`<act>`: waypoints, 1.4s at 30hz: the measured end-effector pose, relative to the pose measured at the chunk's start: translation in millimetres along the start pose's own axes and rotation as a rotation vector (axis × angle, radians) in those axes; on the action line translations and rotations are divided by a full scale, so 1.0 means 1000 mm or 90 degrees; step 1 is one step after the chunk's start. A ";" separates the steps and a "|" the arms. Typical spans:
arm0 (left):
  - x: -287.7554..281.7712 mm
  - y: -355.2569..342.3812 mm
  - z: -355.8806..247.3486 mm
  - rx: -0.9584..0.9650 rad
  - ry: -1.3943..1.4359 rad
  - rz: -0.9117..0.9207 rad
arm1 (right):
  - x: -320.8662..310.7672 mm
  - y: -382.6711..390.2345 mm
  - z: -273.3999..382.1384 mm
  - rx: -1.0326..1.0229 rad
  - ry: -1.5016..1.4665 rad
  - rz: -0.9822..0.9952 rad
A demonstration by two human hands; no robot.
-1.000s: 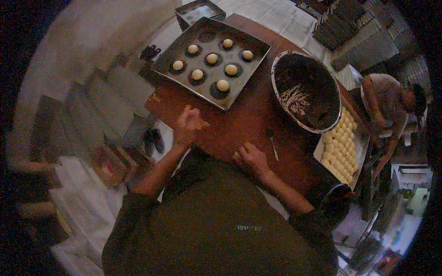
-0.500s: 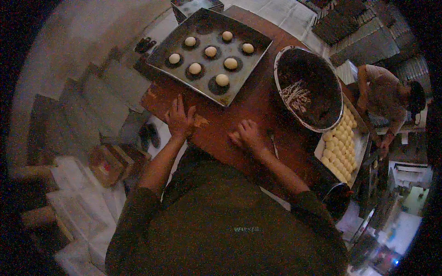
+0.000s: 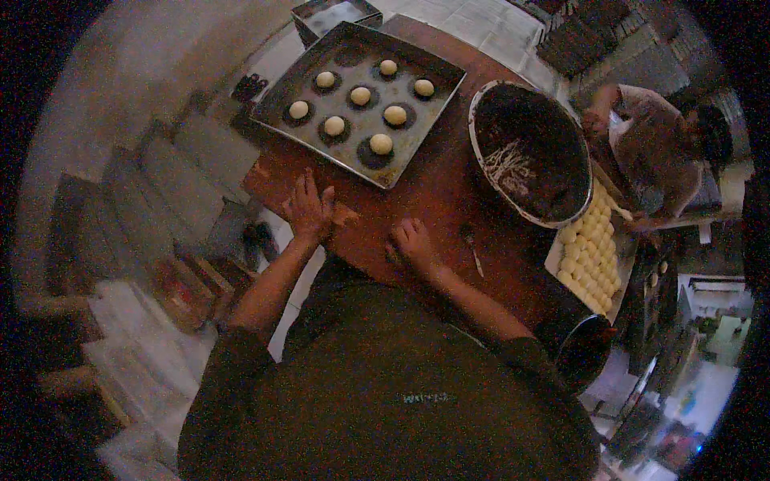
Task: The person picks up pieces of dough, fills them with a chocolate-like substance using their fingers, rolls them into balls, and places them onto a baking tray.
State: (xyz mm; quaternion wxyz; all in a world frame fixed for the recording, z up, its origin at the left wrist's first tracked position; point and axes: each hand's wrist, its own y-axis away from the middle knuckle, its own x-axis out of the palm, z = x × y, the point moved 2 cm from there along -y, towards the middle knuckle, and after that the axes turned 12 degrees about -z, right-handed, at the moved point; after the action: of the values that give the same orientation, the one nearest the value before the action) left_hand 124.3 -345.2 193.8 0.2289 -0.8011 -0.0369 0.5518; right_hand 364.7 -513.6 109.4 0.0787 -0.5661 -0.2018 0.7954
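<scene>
My left hand (image 3: 309, 210) lies on the reddish-brown table (image 3: 361, 240) near its left edge, fingers stretched out and nothing held. To its right my right hand (image 3: 413, 247) rests at the tabletop with curled fingers; whatever may be under them is hidden. Beyond both hands stands a square metal baking tray (image 3: 411, 128). Several round pale dough balls (image 3: 381, 144) sit spaced out in it, each on a dark round patch.
A large round basin (image 3: 473, 132) with dark contents and pale strands (image 3: 509, 166) stands right of the tray. Rows of dough balls (image 3: 592, 256) fill another tray beside a co-worker (image 3: 654, 152). A thin utensil (image 3: 476, 258) lies on the table. Wooden boxes (image 3: 192, 293) are at left.
My right hand has shifted a little left and toward me. The thin utensil shows more fully now. The co-worker's arms have moved over the tray of dough balls.
</scene>
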 end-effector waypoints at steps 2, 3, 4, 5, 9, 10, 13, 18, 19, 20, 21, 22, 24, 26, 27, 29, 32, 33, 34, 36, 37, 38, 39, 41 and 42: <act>0.010 -0.013 0.027 -0.030 0.036 -0.016 | -0.048 0.006 0.022 -0.059 -0.110 -0.025; 0.015 -0.021 0.031 -0.045 0.061 -0.025 | -0.063 -0.004 0.022 -0.066 -0.054 -0.015; 0.018 -0.025 0.029 -0.046 0.016 -0.027 | -0.072 -0.011 0.020 -0.070 0.001 -0.003; 0.018 -0.029 0.024 -0.045 -0.026 -0.025 | -0.070 -0.010 0.017 -0.040 0.019 -0.003; -0.001 -0.026 -0.003 0.012 -0.161 -0.058 | -0.068 -0.005 0.033 0.074 -0.051 -0.025; 0.001 -0.021 0.002 0.006 -0.176 -0.059 | -0.097 -0.006 0.046 0.039 -0.077 -0.017; 0.008 -0.026 -0.002 -0.010 -0.183 -0.014 | -0.125 0.007 0.023 0.150 -0.189 0.035; -0.047 -0.039 -0.006 -0.060 -0.128 0.101 | -0.186 -0.198 0.049 0.467 -0.670 0.205; -0.052 -0.042 -0.007 -0.039 -0.137 0.088 | -0.190 -0.251 0.058 0.437 -0.663 0.080; -0.056 -0.044 -0.008 -0.015 -0.153 0.069 | -0.164 -0.294 0.043 0.372 -0.535 0.014; -0.054 -0.049 -0.010 0.015 -0.158 0.051 | -0.137 -0.338 0.018 0.312 -0.398 -0.055; -0.043 -0.051 -0.008 0.008 -0.144 0.117 | -0.102 -0.379 -0.017 0.319 -0.378 -0.100; -0.033 -0.043 -0.007 -0.029 -0.130 0.249 | -0.066 -0.450 -0.055 0.310 -0.337 -0.182; -0.029 -0.031 -0.014 -0.016 -0.119 0.223 | -0.025 -0.489 -0.086 0.258 -0.263 -0.234; -0.021 -0.030 -0.012 -0.002 -0.097 0.168 | 0.002 -0.503 -0.109 0.228 -0.210 -0.248; 0.005 -0.017 -0.003 0.026 -0.051 0.011 | 0.045 -0.520 -0.130 0.187 -0.092 -0.198; 0.011 -0.016 0.000 0.012 -0.132 0.090 | 0.080 -0.524 -0.139 0.145 0.033 -0.072; 0.002 -0.026 -0.003 0.002 -0.177 0.175 | 0.075 -0.528 -0.143 0.123 0.033 -0.074; -0.007 -0.041 -0.002 0.010 -0.152 0.166 | 0.070 -0.534 -0.145 0.103 0.034 -0.076; -0.033 -0.062 -0.007 0.030 -0.103 0.182 | 0.052 -0.547 -0.146 0.149 0.018 0.047; -0.041 -0.058 -0.003 0.064 -0.097 0.158 | 0.041 -0.548 -0.140 0.178 0.019 0.099; -0.033 -0.054 -0.004 0.098 -0.092 0.123 | 0.032 -0.542 -0.132 0.163 0.083 -0.005; -0.023 -0.050 0.006 0.096 -0.058 0.109 | 0.022 -0.536 -0.116 0.165 0.089 -0.104; -0.002 -0.040 0.019 0.106 -0.009 0.081 | -0.011 -0.497 -0.055 0.188 -0.097 -0.239; 0.000 -0.037 0.021 0.115 -0.007 0.079 | -0.029 -0.462 -0.020 0.212 -0.199 -0.247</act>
State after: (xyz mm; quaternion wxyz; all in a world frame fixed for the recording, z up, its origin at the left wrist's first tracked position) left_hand 112.7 -305.3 203.2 0.2651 -0.7749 0.0613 0.5705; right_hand 345.4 -101.0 318.9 0.2889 -0.3667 -0.1831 0.8652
